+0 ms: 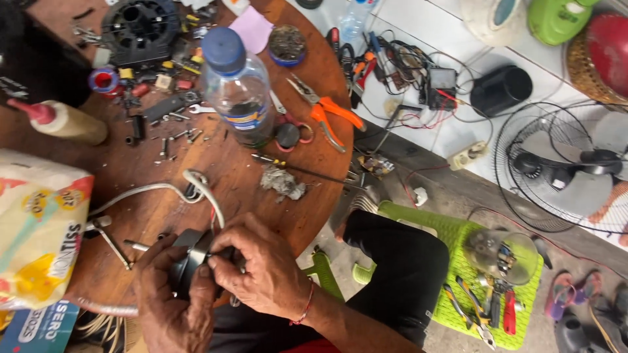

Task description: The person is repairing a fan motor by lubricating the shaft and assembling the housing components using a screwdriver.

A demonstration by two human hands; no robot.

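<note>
- At the near edge of the round wooden table (163,196), head view: both hands are closed around a small dark motor (191,256), which rests at the table rim, right in front of the person.
- The left hand (171,304) cups the motor from below and from the left; its fingers are curled against the dark housing, so the grip is closed and snug.
- The right hand (265,265) lies over the top and right side of the motor, fingers bent tight and pinching at the upper face. Whether a small tool or part sits between those fingertips cannot be told.
- A white cable (167,189) runs from the motor across the table and loops just beyond the hands; thin red wires drop from the loop toward the motor.
- A metal rod (112,243) lies just left of the left hand, apart from it.
- A clear plastic bottle (237,88) with a blue cap stands upright mid-table. Orange-handled pliers (327,111) lie to its right, and a screwdriver (301,170) lies below them with a grey clump of fluff (282,183) beside it.
- Loose screws (171,140) are scattered left of the bottle; a black round fan part (140,25) sits at the far edge.
- A green plastic stool (458,281) stands on the floor to the right, carrying hand tools and a clear bowl.
- A fan with a wire guard (562,170) lies on the floor beyond it.
</note>
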